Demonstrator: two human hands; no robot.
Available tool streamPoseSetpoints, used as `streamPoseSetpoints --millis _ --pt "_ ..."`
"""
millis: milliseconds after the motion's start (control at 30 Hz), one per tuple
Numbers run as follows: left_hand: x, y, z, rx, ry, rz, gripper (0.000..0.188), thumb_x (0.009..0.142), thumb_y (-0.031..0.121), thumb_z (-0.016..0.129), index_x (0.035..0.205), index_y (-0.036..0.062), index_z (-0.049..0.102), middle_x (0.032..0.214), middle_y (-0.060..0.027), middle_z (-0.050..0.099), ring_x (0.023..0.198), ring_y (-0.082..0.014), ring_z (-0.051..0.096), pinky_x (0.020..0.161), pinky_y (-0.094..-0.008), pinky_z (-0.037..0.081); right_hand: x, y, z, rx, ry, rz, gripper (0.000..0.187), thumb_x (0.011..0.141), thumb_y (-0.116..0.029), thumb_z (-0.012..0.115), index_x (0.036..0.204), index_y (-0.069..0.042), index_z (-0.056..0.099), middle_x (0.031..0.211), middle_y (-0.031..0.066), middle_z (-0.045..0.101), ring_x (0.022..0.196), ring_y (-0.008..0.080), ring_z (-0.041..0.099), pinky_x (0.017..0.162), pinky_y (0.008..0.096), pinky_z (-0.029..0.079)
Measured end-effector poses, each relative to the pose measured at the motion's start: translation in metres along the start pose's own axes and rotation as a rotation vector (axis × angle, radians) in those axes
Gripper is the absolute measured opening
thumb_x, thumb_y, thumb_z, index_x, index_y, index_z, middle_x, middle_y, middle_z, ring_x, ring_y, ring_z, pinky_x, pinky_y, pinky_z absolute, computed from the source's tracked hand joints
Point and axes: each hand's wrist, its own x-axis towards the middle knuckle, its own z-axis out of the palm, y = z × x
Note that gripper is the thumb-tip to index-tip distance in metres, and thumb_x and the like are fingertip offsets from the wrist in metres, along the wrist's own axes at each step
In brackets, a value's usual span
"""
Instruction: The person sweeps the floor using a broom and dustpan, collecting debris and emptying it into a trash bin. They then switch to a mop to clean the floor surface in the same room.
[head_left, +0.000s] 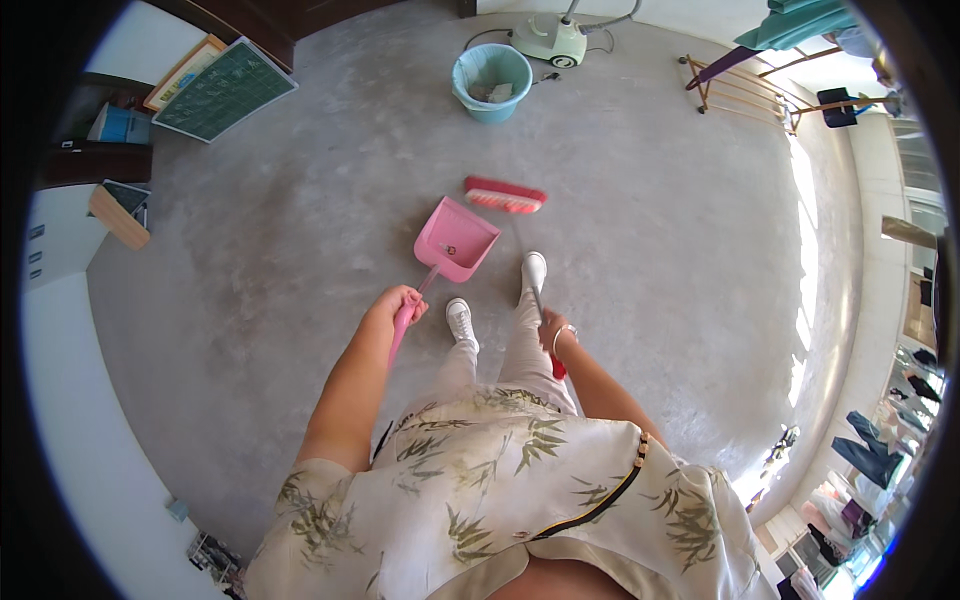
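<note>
- Clamped in left hand (407, 303): pink dustpan (438, 232), well inside edges of grey floor (300, 250); contents (450, 250) too small to identify.
- Clamped in right hand (553, 330), apart from left: red broom (505, 190), blurred; handle (558, 369) partly hidden.

Two hands (402, 302), two forearms (350, 395), two shoes (460, 322), one bracelet (565, 328), one shirt (490, 475), one pair of trousers (525, 350) — one broom (506, 195), one dustpan (466, 228), one bucket (488, 111), one machine (548, 42).
</note>
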Motion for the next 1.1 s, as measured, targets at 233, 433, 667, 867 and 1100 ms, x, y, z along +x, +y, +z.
streamPoseSetpoints --millis 233,433,667,867,1100 --pt "-0.008 -0.018 0.009 0.062 -0.075 0.112 0.011 0.065 0.001 0.047 0.073 -0.0029 0.04 0.069 -0.0117 0.047 0.048 -0.0126 0.049 0.041 -0.0203 0.045 -0.161 0.065 0.028 0.153 -0.007 -0.189 0.049 0.072 -0.013 0.056 0.12 -0.006 0.047 0.091 0.0189 0.061 0.08 0.024 0.061 0.075 0.03 0.046" --pt "-0.026 -0.066 -0.002 0.32 -0.05 0.381 0.007 0.064 0.002 0.047 0.062 0.0017 0.04 0.055 -0.0099 0.044 0.04 -0.0167 0.045 0.035 -0.0247 0.041 -0.204 0.051 0.027 0.374 0.052 -0.212 0.05 0.077 -0.012 0.054 0.125 -0.008 0.041 0.071 0.0116 0.061 0.058 0.017 0.058 0.054 0.0295 0.048" --pt "-0.134 -0.091 0.025 0.369 0.067 0.845 0.007 0.067 -0.004 0.044 0.069 0.0011 0.04 0.052 -0.0086 0.043 0.036 -0.0163 0.039 0.033 -0.0297 0.035 -0.181 0.01 -0.001 0.741 0.139 -0.341 0.048 0.081 -0.009 0.05 0.128 -0.008 0.036 0.056 0.0048 0.052 0.035 0.0096 0.043 0.032 0.0243 0.034" --pt "-0.18 -0.065 0.069 0.595 0.266 1.075 0.038 0.072 -0.006 0.038 0.109 0.0057 0.037 0.058 -0.0077 0.042 0.042 -0.0167 0.046 0.033 -0.0341 0.041 -0.187 -0.013 -0.038 0.764 0.207 -0.403 0.05 0.081 -0.008 0.05 0.128 -0.008 0.035 0.056 0.0042 0.052 0.035 0.0099 0.042 0.032 0.0253 0.034" --pt "-0.186 -0.053 0.106 1.066 0.656 1.09 0.06 0.077 0.0 0.04 0.133 0.0095 0.021 0.07 -0.0111 0.052 0.051 -0.0218 0.054 0.04 -0.0369 0.044 -0.181 -0.028 -0.053 0.754 0.273 -0.479 0.051 0.08 -0.009 0.05 0.129 -0.011 0.035 0.057 0.0038 0.051 0.039 0.0101 0.044 0.035 0.0253 0.036"
